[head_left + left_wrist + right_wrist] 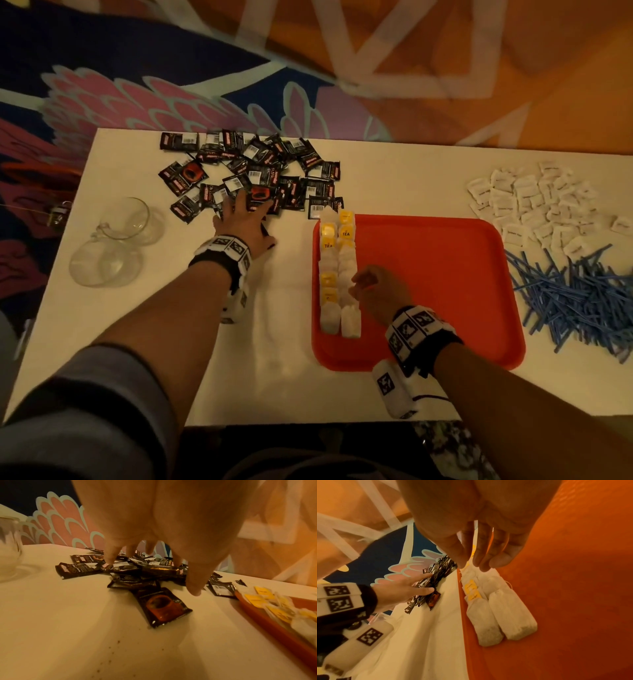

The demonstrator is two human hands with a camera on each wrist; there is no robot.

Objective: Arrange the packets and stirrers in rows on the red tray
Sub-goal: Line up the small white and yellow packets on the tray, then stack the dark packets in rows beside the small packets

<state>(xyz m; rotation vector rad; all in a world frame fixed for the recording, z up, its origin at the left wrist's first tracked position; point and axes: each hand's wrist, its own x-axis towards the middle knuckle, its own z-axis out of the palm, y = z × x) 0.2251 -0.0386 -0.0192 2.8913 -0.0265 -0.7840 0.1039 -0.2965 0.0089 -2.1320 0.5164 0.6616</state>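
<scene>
Two rows of tea bags (339, 274) lie side by side along the left edge of the red tray (445, 291), running from its far edge toward the near one; they overlap, so an exact count cannot be told, though some show yellow tags. On the white table (274, 377) there are three loose heaps: black packets (253, 168) at the far left of the tray, too many and too overlapped to count; white packets (534, 202) at the far right; and blue stirrers (582, 298) just right of the tray. Two clear glass cups (116, 240) stand near the table's left edge.

The left hand (245, 222) reaches forward with the arm stretched out, fingers spread and fairly straight, their tips resting on the near edge of the black packets; its grip is apart and clamped on nothing. One black packet (161, 605) lies alone just under the palm.

The right hand (380, 291) hovers low over the tray beside the tea bag rows, wrist bent, thumb and fingers (488, 561) drawn together at the top of a tea bag (481, 574) in the right row, pinching it.
</scene>
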